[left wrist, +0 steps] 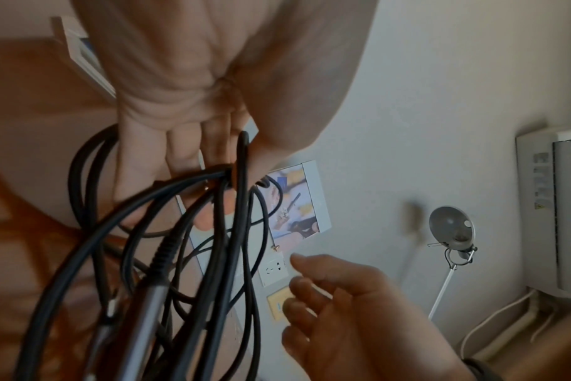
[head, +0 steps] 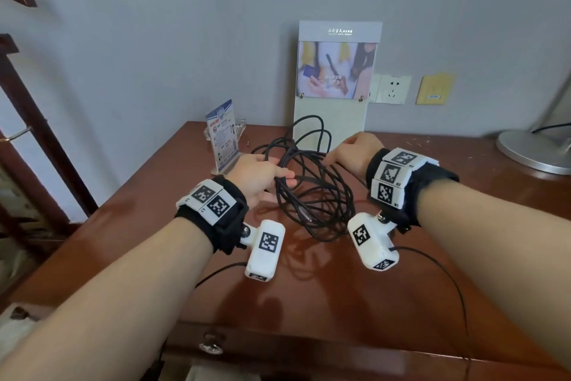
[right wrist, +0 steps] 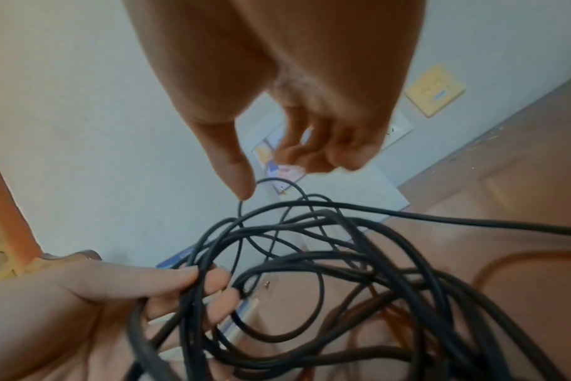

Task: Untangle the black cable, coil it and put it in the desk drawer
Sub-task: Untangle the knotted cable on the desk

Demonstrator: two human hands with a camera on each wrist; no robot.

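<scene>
Loose loops of the thin black cable are being gripped by the left hand mid-desk, away from the edges of the glossy brown wooden desk; the right hand is being held relaxed, empty, just right.

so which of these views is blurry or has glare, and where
Head view: sharp, soft glare and reflections on the glossy brown wooden desk. Left wrist view: the tangled black cable nearest the lens is smeared, and the left hand gripping it is soft. Right wrist view: the right hand is shadowed, slightly blurred; walls bend from the wide lens.

Upright sign; leaflet stand; lamp base
</scene>
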